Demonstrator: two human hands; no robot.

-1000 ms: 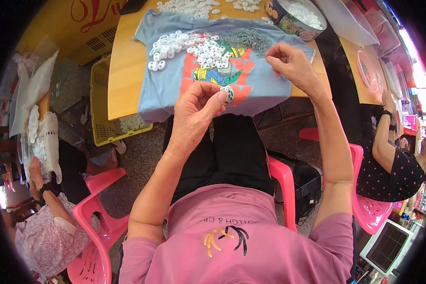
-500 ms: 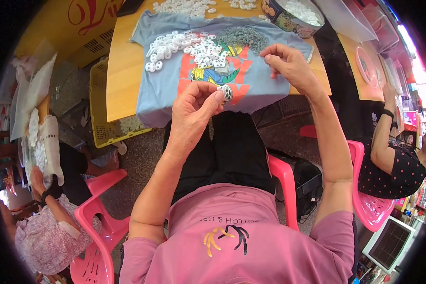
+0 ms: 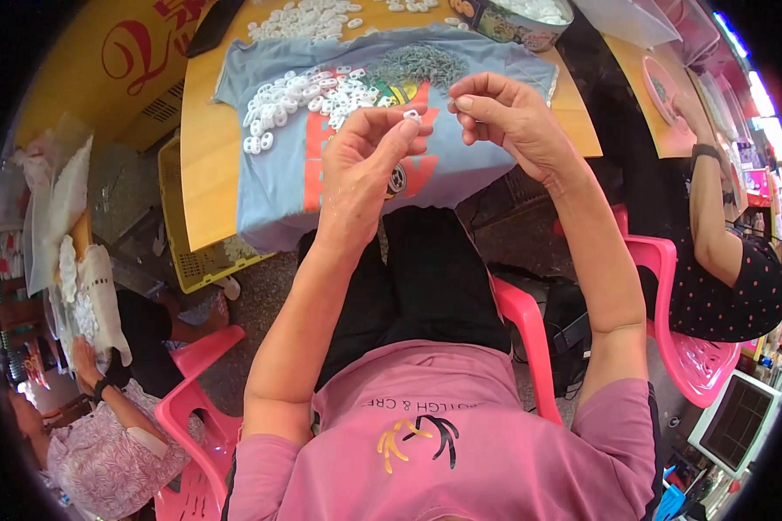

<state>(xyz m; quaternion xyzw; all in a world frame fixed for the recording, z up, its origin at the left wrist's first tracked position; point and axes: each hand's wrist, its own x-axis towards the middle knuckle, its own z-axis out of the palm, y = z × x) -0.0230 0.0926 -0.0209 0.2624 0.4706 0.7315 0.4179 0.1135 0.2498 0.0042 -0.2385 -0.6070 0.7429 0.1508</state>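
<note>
My left hand (image 3: 356, 161) pinches a small white plastic piece with holes (image 3: 411, 115) between thumb and forefinger, above the front of a blue printed T-shirt (image 3: 274, 195) spread on the table. Close by on the right, my right hand (image 3: 517, 126) is closed in a pinch. A tiny item at its fingertips is too small to make out. The two hands are apart by a narrow gap. Beyond them lie a heap of similar white pieces (image 3: 282, 95) and a tangled-looking pile of small grey metal pieces (image 3: 417, 68).
More white pieces (image 3: 300, 19) lie on the wooden table (image 3: 202, 165) behind the cloth, beside a round tin (image 3: 521, 30). A yellow crate (image 3: 187, 260) stands at the left below the table. People sit on pink chairs (image 3: 669, 260) at both sides.
My left hand has moved forward and right with the white piece, and my right hand has come nearer to it. The view has shifted slightly.
</note>
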